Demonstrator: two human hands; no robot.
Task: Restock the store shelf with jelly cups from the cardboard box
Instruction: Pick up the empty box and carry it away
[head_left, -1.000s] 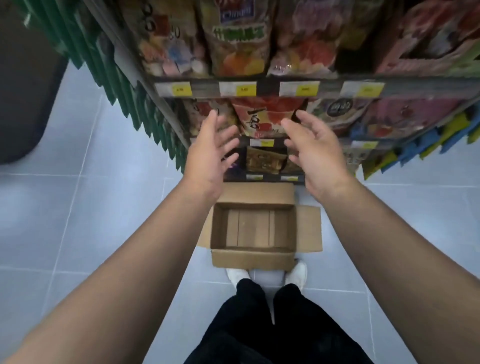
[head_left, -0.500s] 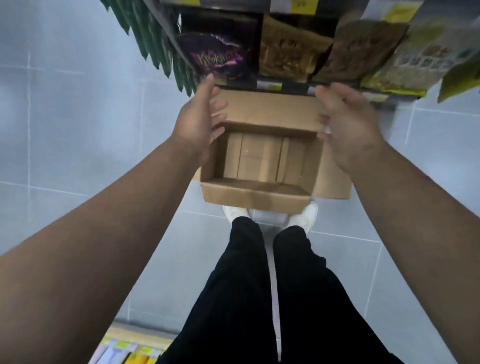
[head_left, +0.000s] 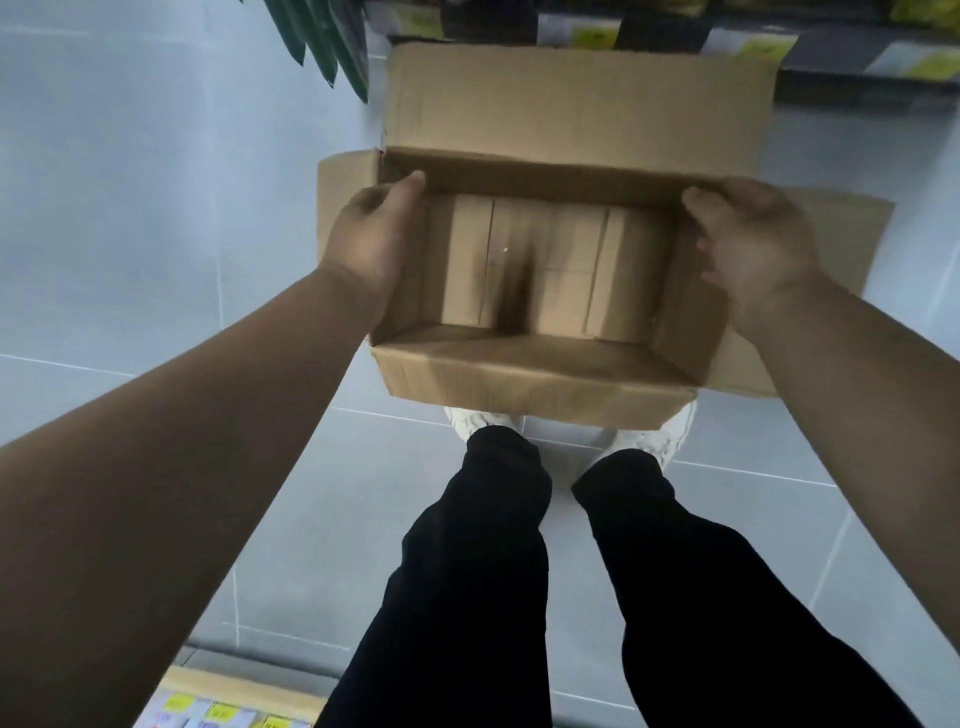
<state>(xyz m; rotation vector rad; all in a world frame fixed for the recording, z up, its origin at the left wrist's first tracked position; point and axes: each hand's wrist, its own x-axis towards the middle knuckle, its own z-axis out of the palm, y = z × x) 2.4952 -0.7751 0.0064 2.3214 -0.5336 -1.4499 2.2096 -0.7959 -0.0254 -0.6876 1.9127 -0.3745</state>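
- Centre frame, our left hand (head_left: 371, 239) and right hand (head_left: 753, 249) each clasp a side wall of the empty cardboard box (head_left: 530, 384).
- Those thin walls could buckle, and we'd drop it.

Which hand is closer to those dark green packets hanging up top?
Left. The left hand grips the left wall of the cardboard box, just below the green packets; the right hand holds the opposite wall, farther across.

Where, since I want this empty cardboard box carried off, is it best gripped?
By the rims of its two short end walls, from above, one hand per end. The cardboard box stands open with flaps splayed outward, leaving those rims bare; the left hand and right hand grip there.
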